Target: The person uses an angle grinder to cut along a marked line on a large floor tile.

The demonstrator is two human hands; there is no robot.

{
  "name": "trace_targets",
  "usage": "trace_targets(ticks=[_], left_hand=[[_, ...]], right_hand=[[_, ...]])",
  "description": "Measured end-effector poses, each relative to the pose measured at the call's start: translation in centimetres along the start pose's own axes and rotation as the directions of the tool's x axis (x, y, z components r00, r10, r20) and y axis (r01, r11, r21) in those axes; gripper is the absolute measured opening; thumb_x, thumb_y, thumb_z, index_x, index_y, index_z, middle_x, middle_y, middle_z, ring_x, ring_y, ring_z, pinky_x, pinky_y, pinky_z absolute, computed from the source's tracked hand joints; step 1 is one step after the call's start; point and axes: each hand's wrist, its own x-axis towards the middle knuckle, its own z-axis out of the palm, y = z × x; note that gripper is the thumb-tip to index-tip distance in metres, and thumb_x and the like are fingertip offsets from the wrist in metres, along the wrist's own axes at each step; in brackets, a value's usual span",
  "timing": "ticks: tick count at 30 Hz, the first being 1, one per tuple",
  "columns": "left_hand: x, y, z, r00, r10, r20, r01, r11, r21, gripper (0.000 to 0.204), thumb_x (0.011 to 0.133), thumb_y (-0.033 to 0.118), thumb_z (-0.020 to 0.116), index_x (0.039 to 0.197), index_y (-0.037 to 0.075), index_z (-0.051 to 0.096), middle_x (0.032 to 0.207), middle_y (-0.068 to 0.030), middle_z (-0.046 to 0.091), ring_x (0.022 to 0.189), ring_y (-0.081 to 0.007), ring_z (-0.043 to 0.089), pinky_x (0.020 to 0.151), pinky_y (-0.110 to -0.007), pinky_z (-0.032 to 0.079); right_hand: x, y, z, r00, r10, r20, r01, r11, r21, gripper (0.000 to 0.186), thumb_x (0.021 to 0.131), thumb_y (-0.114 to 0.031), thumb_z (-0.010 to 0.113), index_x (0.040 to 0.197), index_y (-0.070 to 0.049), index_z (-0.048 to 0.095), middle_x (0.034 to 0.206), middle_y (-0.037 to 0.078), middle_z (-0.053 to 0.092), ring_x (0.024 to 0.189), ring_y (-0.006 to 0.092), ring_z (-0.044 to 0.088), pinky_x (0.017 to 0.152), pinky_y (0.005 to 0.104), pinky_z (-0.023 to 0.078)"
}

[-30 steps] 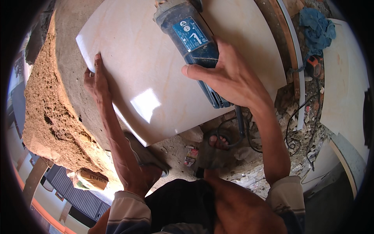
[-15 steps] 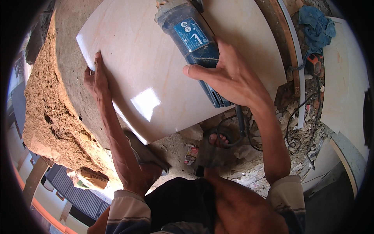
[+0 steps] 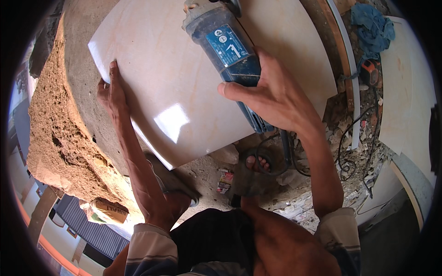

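A large glossy cream tile (image 3: 152, 60) with faint marbling lies in front of me. My left hand (image 3: 113, 92) grips its left edge, fingers closed with the forefinger along the top face. My right hand (image 3: 281, 92) is wrapped round the body of a blue and grey angle grinder (image 3: 230, 50), thumb on the near side. The grinder is over the tile, its head toward the far edge. A disc is hardly visible at the top of the picture. From its rear end a black cord (image 3: 286, 147) runs down by my foot.
Sand (image 3: 64, 119) is heaped at the left. On the right lie a wooden strip (image 3: 345, 60), a white strip (image 3: 355, 110), a blue cloth (image 3: 372, 27), an orange and black object (image 3: 369, 71), and another pale tile (image 3: 405, 87). Rubble (image 3: 340, 133) and loose cord cover the ground there.
The grinder and my right hand have shifted slightly toward me. My left hand stays on the tile's edge, and the view has moved a little.
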Motion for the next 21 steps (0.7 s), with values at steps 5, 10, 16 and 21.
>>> trace_targets(ticks=[5,10,16,21], left_hand=[[-0.1,0.3,-0.1,1.000,-0.004,0.005,0.004,1.000,0.018,0.087,0.088,0.065,0.081,0.136,-0.007,0.068,0.126,-0.0256,0.073,0.115,-0.0370,0.071,0.098,-0.052,0.060],[-0.4,0.5,-0.3,0.999,0.040,0.008,-0.040,0.999,0.026,0.090,0.087,0.067,0.080,0.137,-0.007,0.067,0.127,-0.0256,0.073,0.115,-0.0378,0.071,0.098,-0.053,0.059],[-0.8,0.9,-0.3,1.000,0.013,0.012,-0.014,0.999,0.043,0.093,0.087,0.067,0.080,0.139,-0.008,0.065,0.128,-0.0267,0.072,0.116,-0.0385,0.071,0.098,-0.053,0.059],[-0.7,0.7,-0.3,1.000,0.024,0.018,-0.025,1.000,0.017,0.093,0.086,0.067,0.081,0.139,-0.009,0.064,0.128,-0.0270,0.072,0.116,-0.0384,0.071,0.098,-0.053,0.059]], right_hand=[[0.5,0.2,0.1,1.000,0.027,0.007,-0.027,0.999,-0.031,0.061,0.077,-0.041,0.081,0.108,0.009,0.063,0.080,0.020,0.072,0.077,0.0323,0.074,0.077,0.0431,0.059],[-0.1,0.3,0.2,1.000,0.001,0.002,-0.001,1.000,0.008,0.059,0.079,-0.039,0.080,0.109,0.008,0.062,0.080,0.020,0.072,0.077,0.0314,0.074,0.076,0.0433,0.058],[-0.7,0.3,0.1,1.000,0.001,-0.004,-0.001,1.000,-0.014,0.057,0.079,-0.038,0.080,0.106,0.008,0.061,0.077,0.019,0.071,0.072,0.0312,0.073,0.072,0.0436,0.058],[-0.7,0.8,0.2,1.000,-0.018,-0.010,0.018,1.000,-0.005,0.057,0.079,-0.038,0.080,0.105,0.009,0.061,0.075,0.019,0.070,0.071,0.0308,0.073,0.072,0.0435,0.058]])
